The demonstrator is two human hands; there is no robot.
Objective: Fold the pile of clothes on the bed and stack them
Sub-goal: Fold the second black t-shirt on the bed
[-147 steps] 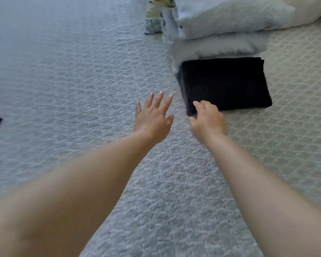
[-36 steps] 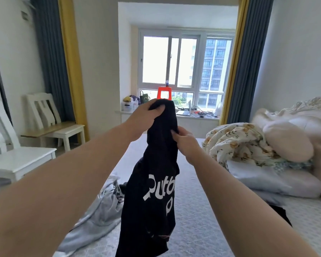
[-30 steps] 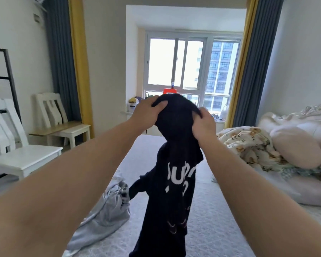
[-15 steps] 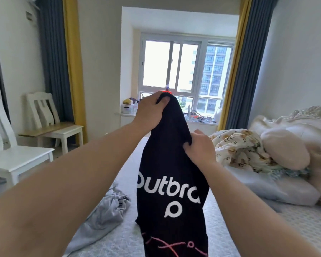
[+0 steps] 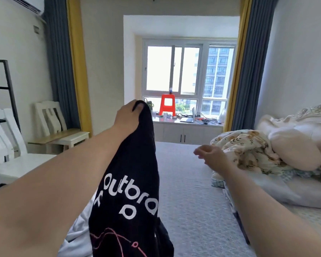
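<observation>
Fabric hangs in the head view: a black garment point(image 5: 130, 182) with white lettering and a thin pink line drawing dangles above the bed point(image 5: 191, 197), gripped at its top edge by the left hand point(image 5: 127, 115), fingers curled over the cloth. The right hand point(image 5: 210, 157) floats apart from the garment with fingers loosely spread, holding nothing, just in front of a floral quilt point(image 5: 243, 149). A pale grey garment point(image 5: 78, 236) lies crumpled on the bed below the black one. An orange stool point(image 5: 167, 106) stands on the window ledge.
</observation>
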